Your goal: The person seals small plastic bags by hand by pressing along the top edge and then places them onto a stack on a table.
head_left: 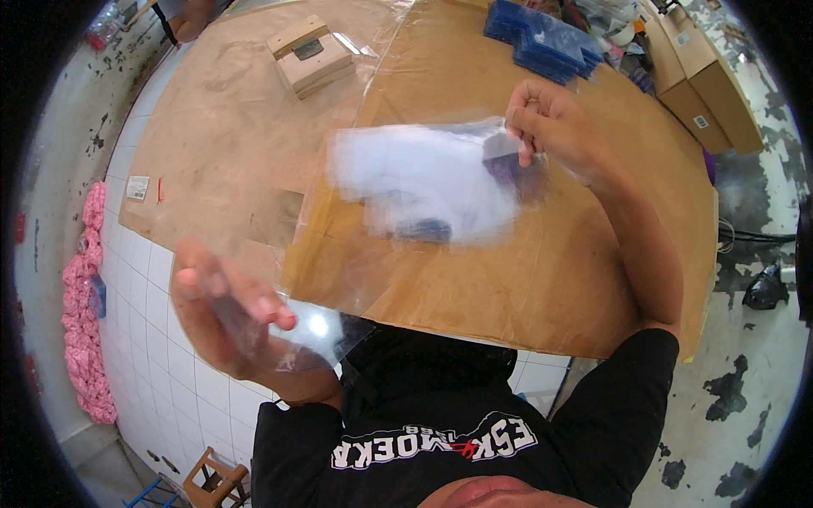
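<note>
My right hand is over the far right part of the table, its thumb and fingers pinched together at the upper right corner of a whitish sheet. Motion smears that sheet; a dark blue patch shows near the pinch, and whether it is part of the sheet I cannot tell. Low at the near left edge of the table, my left hand grips a clear plastic film, which catches a bright glare. Its fingers are partly blurred.
Brown sheeting covers the table. Toward its far side lie a wooden block with a dark inset and a stack of blue pieces. Cardboard boxes stand far right. Pink bundles lie along the left wall; a wooden stool stands lower left.
</note>
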The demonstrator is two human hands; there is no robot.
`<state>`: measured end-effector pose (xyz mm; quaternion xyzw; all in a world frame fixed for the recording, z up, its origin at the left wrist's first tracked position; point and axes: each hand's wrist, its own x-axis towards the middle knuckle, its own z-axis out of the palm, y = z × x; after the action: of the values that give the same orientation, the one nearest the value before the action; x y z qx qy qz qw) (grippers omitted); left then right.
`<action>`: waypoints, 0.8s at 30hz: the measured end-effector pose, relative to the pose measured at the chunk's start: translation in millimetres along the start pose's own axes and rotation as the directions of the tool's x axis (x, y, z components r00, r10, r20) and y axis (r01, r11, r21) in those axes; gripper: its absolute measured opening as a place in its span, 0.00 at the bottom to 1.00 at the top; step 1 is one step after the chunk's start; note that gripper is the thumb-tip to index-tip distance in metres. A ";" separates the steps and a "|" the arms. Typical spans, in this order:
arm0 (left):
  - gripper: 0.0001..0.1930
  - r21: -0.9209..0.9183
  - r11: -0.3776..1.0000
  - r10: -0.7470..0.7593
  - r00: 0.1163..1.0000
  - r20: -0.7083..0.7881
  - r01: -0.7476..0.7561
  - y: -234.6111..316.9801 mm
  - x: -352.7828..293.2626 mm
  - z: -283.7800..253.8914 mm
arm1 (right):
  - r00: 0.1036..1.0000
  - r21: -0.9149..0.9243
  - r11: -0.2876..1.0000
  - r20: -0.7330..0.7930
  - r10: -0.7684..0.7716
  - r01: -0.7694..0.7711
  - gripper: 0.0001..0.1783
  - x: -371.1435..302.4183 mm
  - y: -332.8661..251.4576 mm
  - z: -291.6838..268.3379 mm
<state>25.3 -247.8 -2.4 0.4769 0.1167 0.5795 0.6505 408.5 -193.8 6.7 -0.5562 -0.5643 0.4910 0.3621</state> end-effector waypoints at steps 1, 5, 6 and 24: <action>0.14 -0.002 0.999 -0.045 0.996 -0.082 0.045 -3.2 0.9 5.8 | 1.000 -0.134 0.991 -0.009 -0.013 0.012 0.07 -0.8 -3.3 1.7; 0.13 0.179 0.961 -0.208 0.978 -0.025 0.209 -26.7 16.1 48.4 | 0.949 -0.508 0.845 -0.147 -0.279 0.169 0.10 -11.3 -11.1 8.4; 0.12 0.188 0.943 -0.270 0.962 -0.043 0.273 -29.7 19.6 61.4 | 0.898 -0.565 0.792 -0.189 -0.397 0.231 0.11 -15.1 -14.3 12.4; 0.06 0.074 0.963 -0.263 0.961 0.082 0.257 -73.3 49.6 85.6 | 0.771 -0.253 0.736 0.076 -0.632 0.628 0.14 -67.2 -47.2 46.9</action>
<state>147.7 -237.1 6.5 0.5035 0.1667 0.4627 0.7104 358.8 -262.2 49.1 -0.3789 -0.7764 0.2557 0.4338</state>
